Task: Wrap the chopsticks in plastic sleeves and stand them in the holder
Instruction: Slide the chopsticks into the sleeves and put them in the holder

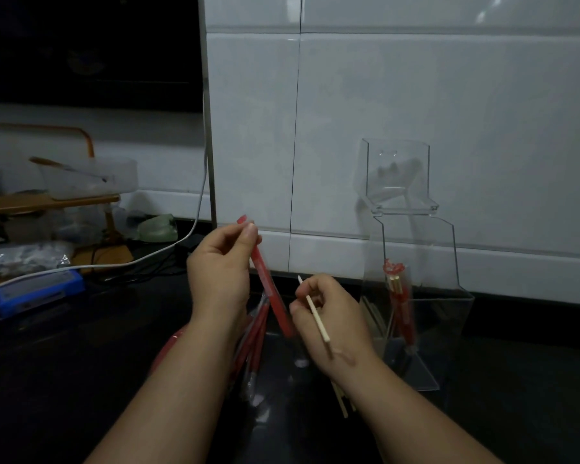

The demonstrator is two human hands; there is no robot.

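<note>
One wrapped pair (403,306) stands in the holder (449,309); our left hand (220,266) pinches a red sleeve (268,282), right hand (332,321) an unsleeved chopstick (317,318).

A kitchen: white wall tiles (416,95) above a dark countertop (64,380).

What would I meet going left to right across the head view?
Flat blue box, left hand gripping a red plastic sleeve, right hand pinching a thin pale chopstick, clear plastic holder.
</note>
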